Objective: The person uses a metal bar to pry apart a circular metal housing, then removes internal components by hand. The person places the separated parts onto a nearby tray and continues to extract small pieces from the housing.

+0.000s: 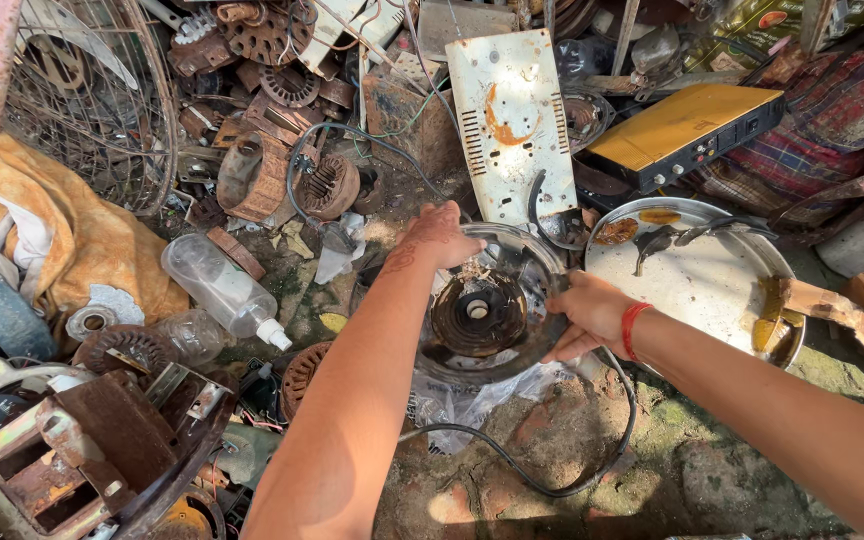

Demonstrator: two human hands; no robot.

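Note:
A round, shallow metal housing (482, 315) with a dark hub and a white centre sits in the middle of the view, held off the ground by both hands. My left hand (439, 235) grips its far left rim. On the right rim my right hand (592, 315), with a red band on the wrist, is closed. A black cable (542, 485) trails from the housing in a loop over the dirt below. Crumpled clear plastic (472, 400) lies under it.
Rusty motor parts (282, 170) and a wire fan guard (92, 90) pile up at the back left. A clear plastic bottle (222, 290), yellow cloth (72, 240), white metal panel (512, 120), yellow box (687, 130) and round metal tray (702, 280) surround the spot.

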